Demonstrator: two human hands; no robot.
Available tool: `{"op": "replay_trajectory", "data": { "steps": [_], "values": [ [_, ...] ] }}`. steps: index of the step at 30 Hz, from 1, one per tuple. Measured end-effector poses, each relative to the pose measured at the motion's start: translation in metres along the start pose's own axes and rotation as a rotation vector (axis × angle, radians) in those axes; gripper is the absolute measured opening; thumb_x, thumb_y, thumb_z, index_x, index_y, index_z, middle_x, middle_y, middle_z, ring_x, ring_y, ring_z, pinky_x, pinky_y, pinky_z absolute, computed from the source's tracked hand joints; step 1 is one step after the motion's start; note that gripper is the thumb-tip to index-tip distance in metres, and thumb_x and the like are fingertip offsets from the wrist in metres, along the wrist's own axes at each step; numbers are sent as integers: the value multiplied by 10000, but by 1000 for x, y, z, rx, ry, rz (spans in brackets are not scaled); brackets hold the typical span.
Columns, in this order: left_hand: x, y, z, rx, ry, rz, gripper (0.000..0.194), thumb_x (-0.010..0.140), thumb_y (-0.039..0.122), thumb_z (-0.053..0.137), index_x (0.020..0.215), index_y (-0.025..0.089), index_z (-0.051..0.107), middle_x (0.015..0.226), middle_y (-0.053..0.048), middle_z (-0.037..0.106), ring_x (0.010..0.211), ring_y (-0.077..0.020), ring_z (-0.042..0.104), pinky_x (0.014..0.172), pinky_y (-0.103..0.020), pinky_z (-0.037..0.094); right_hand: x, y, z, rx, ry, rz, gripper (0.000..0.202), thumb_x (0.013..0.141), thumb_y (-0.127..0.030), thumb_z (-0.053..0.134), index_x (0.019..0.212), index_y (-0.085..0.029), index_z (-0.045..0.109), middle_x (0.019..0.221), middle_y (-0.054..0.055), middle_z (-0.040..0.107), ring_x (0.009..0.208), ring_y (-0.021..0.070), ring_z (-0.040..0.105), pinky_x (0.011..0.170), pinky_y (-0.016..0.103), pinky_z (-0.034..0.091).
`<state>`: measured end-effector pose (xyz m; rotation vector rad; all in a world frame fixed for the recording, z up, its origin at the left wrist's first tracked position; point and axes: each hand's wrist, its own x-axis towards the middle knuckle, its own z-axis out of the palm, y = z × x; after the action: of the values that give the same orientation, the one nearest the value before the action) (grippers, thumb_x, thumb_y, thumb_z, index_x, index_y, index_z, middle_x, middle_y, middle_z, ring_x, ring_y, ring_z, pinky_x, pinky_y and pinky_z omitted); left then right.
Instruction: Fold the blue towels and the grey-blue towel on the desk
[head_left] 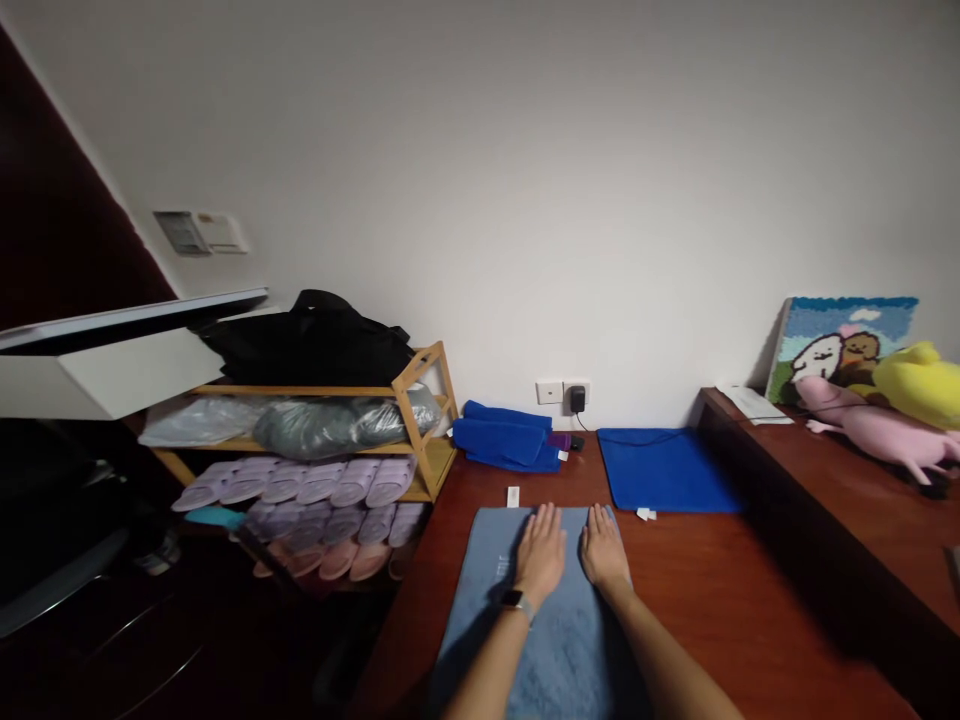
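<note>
A light blue-grey towel is spread over the reddish-brown desk, with a white tag at its far edge. My left hand lies flat on the towel near that edge, fingers stretched away from me; a watch is on this wrist. Just to its right, my right hand also rests flat by the towel's far right corner, fingers extended. Neither hand grips anything. Behind the towel sits a folded blue towel. Another blue towel lies flat to the right.
Left of the desk stands a wooden rack with several slippers and a black bag. A black plug sits in the wall socket. At right, a raised desk section carries a pink plush toy and a picture.
</note>
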<state>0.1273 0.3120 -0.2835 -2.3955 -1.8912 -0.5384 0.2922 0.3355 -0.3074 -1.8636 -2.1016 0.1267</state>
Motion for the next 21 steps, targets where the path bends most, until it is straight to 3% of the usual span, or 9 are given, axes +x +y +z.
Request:
{"op": "replay_trajectory", "data": {
  "steps": [2,4,6,12,15,18,21],
  "values": [
    [0,30,11,-45,-51,8,587,1077,412,182,1567,196,421,1639,-76,412,1545,-222,303,1269,-442,250,-1,0,-4,-8,-3,-21,615,1003,-231,241,1538,46,364,1631,202,334,1551,266,244,1270,392,191],
    [-6,36,14,-48,-82,-5,594,1075,440,175,1565,219,428,1638,-65,414,1541,-231,313,1268,-458,257,-3,0,-6,-3,-17,-28,614,1006,-232,234,1540,40,366,1635,200,325,1553,266,238,1269,389,191],
    [-18,16,9,-23,-109,-31,593,1068,461,200,1575,234,407,1649,-59,388,1543,-241,308,1268,-471,257,-3,-1,-8,14,-41,-12,617,1016,-241,212,1548,42,342,1642,201,310,1559,268,220,1273,392,177],
    [-71,-86,-30,126,-170,-195,590,1057,393,229,1599,188,341,1674,-84,300,1553,-243,272,1265,-489,250,5,-8,-22,50,-96,10,634,1012,-264,216,1555,45,321,1653,192,280,1562,263,213,1283,405,150],
    [-84,-107,-44,142,-192,-213,599,1061,394,204,1601,166,327,1678,-89,285,1555,-233,262,1262,-469,261,-7,-11,-34,60,-109,7,636,1009,-279,226,1552,28,347,1649,181,305,1552,253,249,1280,395,181],
    [-84,-102,-50,145,-162,-198,598,1056,386,233,1580,131,371,1662,-112,318,1548,-240,284,1269,-469,252,-43,-10,-34,68,-86,-9,633,1023,-288,192,1569,-1,334,1658,152,303,1550,234,253,1279,369,199],
    [-82,-69,-46,117,-62,-134,584,1057,351,230,1560,116,410,1645,-119,359,1542,-252,304,1276,-486,241,-85,-8,-23,87,-68,-18,639,1026,-315,188,1572,-25,347,1656,129,307,1549,248,256,1278,394,224]
  ]
}}
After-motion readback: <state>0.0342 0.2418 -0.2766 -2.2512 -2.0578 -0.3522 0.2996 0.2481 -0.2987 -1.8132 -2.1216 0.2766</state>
